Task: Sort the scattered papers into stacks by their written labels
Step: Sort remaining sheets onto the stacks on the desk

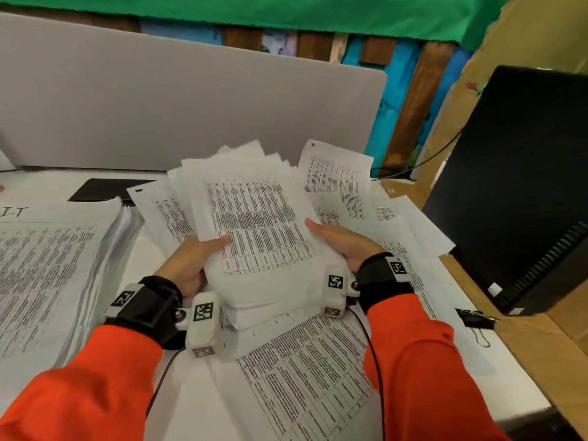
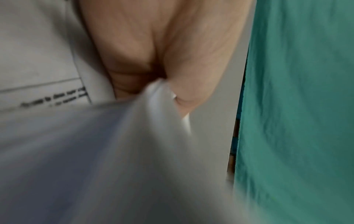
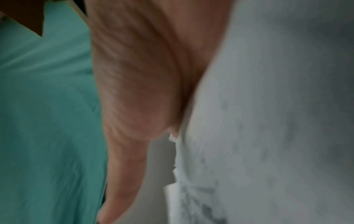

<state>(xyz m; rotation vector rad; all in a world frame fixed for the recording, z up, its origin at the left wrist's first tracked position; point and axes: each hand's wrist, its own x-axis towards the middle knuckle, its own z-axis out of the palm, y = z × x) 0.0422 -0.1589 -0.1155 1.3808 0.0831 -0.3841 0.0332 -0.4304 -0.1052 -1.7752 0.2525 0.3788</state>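
A thick, fanned bundle of printed papers (image 1: 254, 224) is held up over the desk between both hands. My left hand (image 1: 194, 259) grips its left edge, thumb on top of the printed table. My right hand (image 1: 337, 240) grips the right edge, thumb on the top sheet. In the left wrist view the left hand (image 2: 153, 60) pinches blurred white sheets (image 2: 134, 144). The right wrist view shows the right hand (image 3: 138, 91) against the paper bundle (image 3: 268, 121). A tall sorted stack (image 1: 54, 265) with a handwritten label lies at the left. Loose sheets (image 1: 311, 377) lie below and more (image 1: 340, 176) behind.
A grey divider panel (image 1: 191, 106) stands behind the desk. A black computer case (image 1: 521, 186) stands at the right on cardboard. A black binder clip (image 1: 474, 319) lies near the desk's right edge. A dark flat object (image 1: 105, 189) lies behind the left stack.
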